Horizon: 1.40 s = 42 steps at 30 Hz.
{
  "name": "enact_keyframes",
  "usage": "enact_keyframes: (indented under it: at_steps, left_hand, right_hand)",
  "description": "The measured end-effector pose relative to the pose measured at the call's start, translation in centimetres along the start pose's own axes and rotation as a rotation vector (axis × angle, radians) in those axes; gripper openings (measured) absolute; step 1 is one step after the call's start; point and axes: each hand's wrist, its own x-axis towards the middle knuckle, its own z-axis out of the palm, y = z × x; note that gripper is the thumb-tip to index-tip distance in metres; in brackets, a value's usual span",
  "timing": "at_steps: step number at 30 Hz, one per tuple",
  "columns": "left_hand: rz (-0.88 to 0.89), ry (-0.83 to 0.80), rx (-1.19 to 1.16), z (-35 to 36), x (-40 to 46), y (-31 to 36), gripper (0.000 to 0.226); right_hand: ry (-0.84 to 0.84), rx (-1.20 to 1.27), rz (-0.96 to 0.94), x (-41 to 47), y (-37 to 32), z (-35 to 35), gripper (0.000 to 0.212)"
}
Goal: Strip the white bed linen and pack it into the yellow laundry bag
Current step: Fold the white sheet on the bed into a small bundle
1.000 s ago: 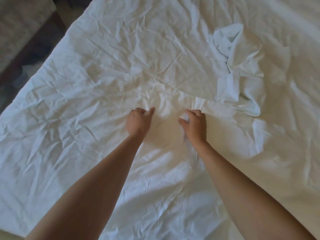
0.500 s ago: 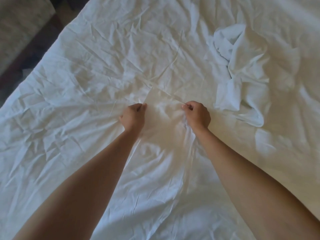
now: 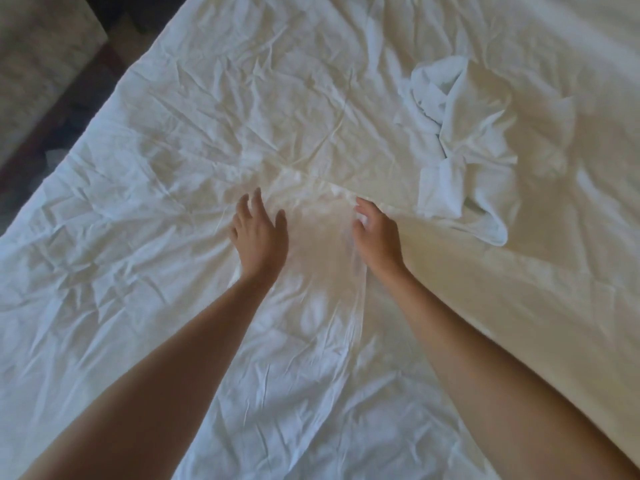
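Left hand (image 3: 259, 233): fingers spread and straight, palm down, holding nothing, laid on or just over the cloth; which of the two cannot be told. Right hand (image 3: 377, 233): fingers loosely curled, tips at a raised fold, a little white cloth showing against the palm; whether it pinches that cloth or only brushes it cannot be told. Between the two hands: a gathered ridge of the white sheet (image 3: 207, 133), puckered and lifted a little, with creases running outward from it. The sheet itself: one large wrinkled expanse covering the bed from the near edge under both forearms to the far side, lying directly beneath and around the fingers. Beyond the right hand, up and to that side, near but apart from it: a crumpled white bundle (image 3: 460, 147), seemingly a second piece of linen, resting loose on top of the sheet. Far left corner: dark floor (image 3: 52, 133) and a pale upholstered edge (image 3: 38, 46). Yellow laundry bag: not in view. Risks, as judged: with one hand flat and the other barely engaged, the gathered ridge may slump back flat, so the gathering needs redoing; a pull from the centre alone may leave corners caught on the mattress; the loose bundle may be dragged along or tipped off the bed as the sheet is drawn in.
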Motion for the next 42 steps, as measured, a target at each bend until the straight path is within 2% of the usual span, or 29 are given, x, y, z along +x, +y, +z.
enact_keyframes:
  at_steps: [2,6,8,11,14,17,20,23,27,28,30,34,42]
  left_hand:
    - [0.153,-0.044,0.041,-0.1,-3.1,0.1,0.056]
    - [0.416,-0.269,0.094,1.3,-10.8,-1.0,0.055]
    - [0.563,-0.372,0.118,2.0,-14.4,-2.1,0.055]
    - [0.680,-0.502,0.249,2.3,-17.5,-3.9,0.058]
    - [0.692,-0.505,0.460,2.0,-18.2,-4.1,0.062]
    - [0.577,-0.544,0.474,1.0,-18.9,-1.5,0.061]
    - [0.531,-0.524,0.335,-0.2,-20.8,2.3,0.056]
    - [0.631,-0.542,0.226,-1.0,-23.8,6.8,0.056]
    - [0.775,-0.604,0.135,0.3,-29.0,12.6,0.069]
    - [0.795,-0.626,0.127,1.1,-30.4,13.8,0.066]
    - [0.823,-0.680,0.126,3.1,-33.2,15.9,0.056]
    - [0.879,-0.785,0.148,7.6,-39.3,19.0,0.054]
    - [0.875,-0.840,0.300,17.1,-48.4,22.9,0.059]
  right_hand:
    - [0.157,-0.097,-0.022,-3.6,0.9,-0.6,0.038]
    - [0.383,-0.338,-0.035,-11.5,4.8,-1.0,0.038]
    - [0.382,-0.447,0.041,-15.4,7.0,-0.6,0.043]
    - [0.262,-0.549,0.178,-19.9,9.2,-0.5,0.053]
    - [0.123,-0.575,0.151,-21.0,10.3,-1.7,0.058]
    - [0.092,-0.447,0.155,-21.7,9.3,-4.5,0.059]
    - [0.250,-0.378,0.148,-24.0,8.3,-7.5,0.049]
    - [0.413,-0.319,0.174,-27.6,8.2,-10.7,0.048]
    - [0.574,-0.275,0.298,-32.5,10.6,-15.3,0.051]
    - [0.603,-0.267,0.332,-33.6,11.6,-16.6,0.053]
    - [0.638,-0.245,0.402,-35.6,13.9,-19.2,0.052]
    - [0.689,-0.215,0.542,-39.7,19.6,-23.9,0.048]
    - [0.622,-0.042,0.694,-43.1,30.0,-30.8,0.057]
